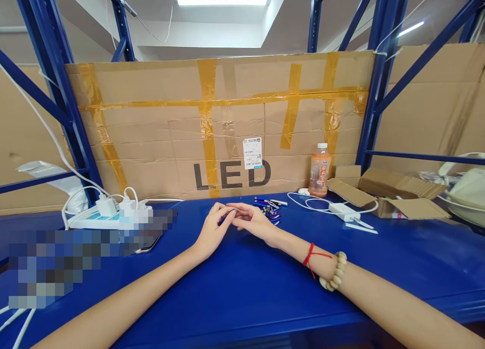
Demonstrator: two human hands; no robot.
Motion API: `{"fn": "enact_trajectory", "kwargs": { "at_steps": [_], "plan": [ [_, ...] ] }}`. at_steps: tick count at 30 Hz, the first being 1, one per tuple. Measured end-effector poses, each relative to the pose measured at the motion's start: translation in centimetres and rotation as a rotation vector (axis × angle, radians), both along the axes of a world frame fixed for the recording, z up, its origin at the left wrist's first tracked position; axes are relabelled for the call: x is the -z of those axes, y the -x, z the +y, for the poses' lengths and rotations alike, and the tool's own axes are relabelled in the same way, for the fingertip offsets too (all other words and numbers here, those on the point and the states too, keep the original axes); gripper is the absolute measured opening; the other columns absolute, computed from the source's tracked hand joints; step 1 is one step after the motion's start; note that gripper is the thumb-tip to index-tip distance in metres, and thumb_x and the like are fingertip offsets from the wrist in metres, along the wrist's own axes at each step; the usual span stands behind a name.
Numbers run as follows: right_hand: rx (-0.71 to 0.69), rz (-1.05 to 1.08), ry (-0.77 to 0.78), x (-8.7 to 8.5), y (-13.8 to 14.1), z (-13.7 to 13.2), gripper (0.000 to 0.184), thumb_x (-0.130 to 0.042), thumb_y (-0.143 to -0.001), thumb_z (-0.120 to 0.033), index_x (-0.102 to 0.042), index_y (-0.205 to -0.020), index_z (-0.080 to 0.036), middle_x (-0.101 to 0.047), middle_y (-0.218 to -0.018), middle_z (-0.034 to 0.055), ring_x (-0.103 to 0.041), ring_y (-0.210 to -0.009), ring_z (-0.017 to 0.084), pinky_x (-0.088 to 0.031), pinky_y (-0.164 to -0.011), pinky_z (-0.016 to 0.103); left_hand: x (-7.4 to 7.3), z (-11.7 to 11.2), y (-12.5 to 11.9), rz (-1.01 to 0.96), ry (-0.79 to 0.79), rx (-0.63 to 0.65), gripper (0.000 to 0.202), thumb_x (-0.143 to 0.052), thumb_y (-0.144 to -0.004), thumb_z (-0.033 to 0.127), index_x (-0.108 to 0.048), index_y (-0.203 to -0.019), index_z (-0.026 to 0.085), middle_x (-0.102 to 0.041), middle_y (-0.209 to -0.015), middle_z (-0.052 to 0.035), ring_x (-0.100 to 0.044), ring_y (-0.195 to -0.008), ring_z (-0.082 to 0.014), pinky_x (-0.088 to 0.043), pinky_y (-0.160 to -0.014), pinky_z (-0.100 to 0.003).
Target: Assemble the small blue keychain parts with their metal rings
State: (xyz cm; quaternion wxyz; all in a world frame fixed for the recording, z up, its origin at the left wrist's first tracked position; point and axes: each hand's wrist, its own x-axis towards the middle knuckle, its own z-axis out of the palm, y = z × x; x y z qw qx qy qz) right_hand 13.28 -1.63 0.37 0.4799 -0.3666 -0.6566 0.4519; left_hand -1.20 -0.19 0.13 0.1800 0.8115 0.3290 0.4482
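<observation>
My left hand [212, 230] and my right hand [253, 220] meet at the middle of the blue table [242, 288]. Their fingertips pinch a small thin pen-like piece [232, 212] between them; it is mostly hidden by the fingers. Just behind my right hand lies a small pile of blue and silver pen parts [270, 207]. My right wrist carries a red string and a bead bracelet [333, 272].
A power strip [109, 213] with white chargers and cables sits at the left, next to a blurred patch. An orange drink bottle [320, 170], a white adapter with cable [343, 210] and open cardboard boxes [390, 192] stand at the right. A taped cardboard sheet marked LED [227, 127] walls the back.
</observation>
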Motion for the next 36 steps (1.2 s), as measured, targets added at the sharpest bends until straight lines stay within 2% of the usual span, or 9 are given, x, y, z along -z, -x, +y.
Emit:
{"fn": "enact_trajectory", "kwargs": {
  "at_steps": [7,11,16,19,21,22,25,29,36],
  "plan": [
    [0.014,-0.037,-0.095,0.1,0.0,0.0,0.041,-0.058,-0.070,-0.023,-0.051,-0.111,-0.022,-0.059,-0.092,0.0028,-0.054,-0.084,0.013,-0.047,-0.056,0.019,0.3,0.4,0.1,-0.049,0.019,0.009,0.029,-0.040,-0.085,0.038,-0.060,-0.095,0.020,-0.051,-0.090,-0.0027,-0.049,-0.082,-0.0129,-0.039,-0.070,-0.023],
    [0.039,0.031,-0.084,0.1,0.2,-0.1,0.045,-0.054,-0.074,-0.022,-0.042,-0.117,-0.023,-0.053,-0.084,0.0001,-0.054,-0.079,0.011,-0.048,-0.060,0.020,0.6,0.8,0.1,-0.088,0.041,-0.013,0.028,-0.042,-0.083,0.039,-0.057,-0.098,0.020,-0.052,-0.095,-0.0024,-0.051,-0.081,-0.0123,-0.040,-0.069,-0.022],
    [0.074,0.017,-0.057,0.4,-0.6,1.2,0.040,-0.046,-0.079,-0.022,-0.036,-0.118,-0.023,-0.047,-0.092,0.0016,-0.057,-0.074,0.010,-0.049,-0.064,0.025,0.6,1.0,0.1,-0.095,0.085,-0.061,0.028,-0.041,-0.083,0.036,-0.052,-0.104,0.021,-0.053,-0.091,-0.0016,-0.050,-0.082,-0.0125,-0.039,-0.071,-0.023],
    [0.277,-0.209,-0.148,0.5,-3.0,3.0,0.028,-0.038,-0.082,-0.017,-0.044,-0.110,-0.018,-0.045,-0.097,0.0048,-0.056,-0.077,0.011,-0.048,-0.068,0.028,0.5,0.9,0.2,-0.097,0.126,-0.107,0.026,-0.039,-0.084,0.033,-0.052,-0.102,0.021,-0.053,-0.091,-0.0016,-0.049,-0.084,-0.0130,-0.038,-0.070,-0.022],
    [0.424,-0.435,-0.308,0.4,-5.2,4.0,0.024,-0.040,-0.081,-0.012,-0.049,-0.103,-0.016,-0.046,-0.095,0.0059,-0.052,-0.088,0.013,-0.044,-0.079,0.031,0.5,0.9,0.2,-0.098,0.147,-0.119,0.024,-0.039,-0.084,0.032,-0.052,-0.099,0.021,-0.052,-0.089,-0.0014,-0.048,-0.083,-0.0130,-0.038,-0.069,-0.022],
    [0.451,-0.556,-0.369,0.3,-6.3,4.4,0.023,-0.041,-0.080,-0.010,-0.051,-0.100,-0.016,-0.047,-0.093,0.0056,-0.051,-0.092,0.015,-0.041,-0.083,0.032,0.5,0.9,0.2,-0.098,0.154,-0.119,0.023,-0.039,-0.083,0.031,-0.052,-0.098,0.021,-0.052,-0.087,-0.0012,-0.048,-0.083,-0.0128,-0.038,-0.069,-0.022],
    [0.459,-0.862,-0.407,0.0,-8.7,4.7,0.027,-0.043,-0.079,-0.006,-0.055,-0.097,-0.021,-0.051,-0.095,0.0039,-0.051,-0.089,0.014,-0.038,-0.081,0.031,0.6,1.0,0.2,-0.104,0.172,-0.102,0.021,-0.038,-0.083,0.029,-0.052,-0.097,0.020,-0.051,-0.085,-0.0009,-0.048,-0.081,-0.0127,-0.037,-0.070,-0.023],
    [0.464,-1.194,-0.445,-0.4,-9.6,4.2,0.026,-0.047,-0.079,-0.008,-0.062,-0.093,-0.025,-0.054,-0.094,0.0033,-0.050,-0.090,0.016,-0.031,-0.080,0.033,0.5,0.9,0.2,-0.113,0.188,-0.103,0.020,-0.038,-0.082,0.027,-0.052,-0.096,0.020,-0.052,-0.086,-0.0011,-0.048,-0.082,-0.0129,-0.037,-0.070,-0.023],
    [0.492,-1.396,-0.645,-1.1,-8.9,3.5,0.036,-0.047,-0.073,0.001,-0.066,-0.089,-0.025,-0.055,-0.094,0.0060,-0.046,-0.094,0.019,-0.028,-0.078,0.033,0.4,0.8,0.1,-0.106,0.173,-0.113,0.020,-0.039,-0.081,0.024,-0.052,-0.094,0.020,-0.052,-0.086,-0.0012,-0.048,-0.082,-0.0128,-0.038,-0.071,-0.023]
  ]
}}
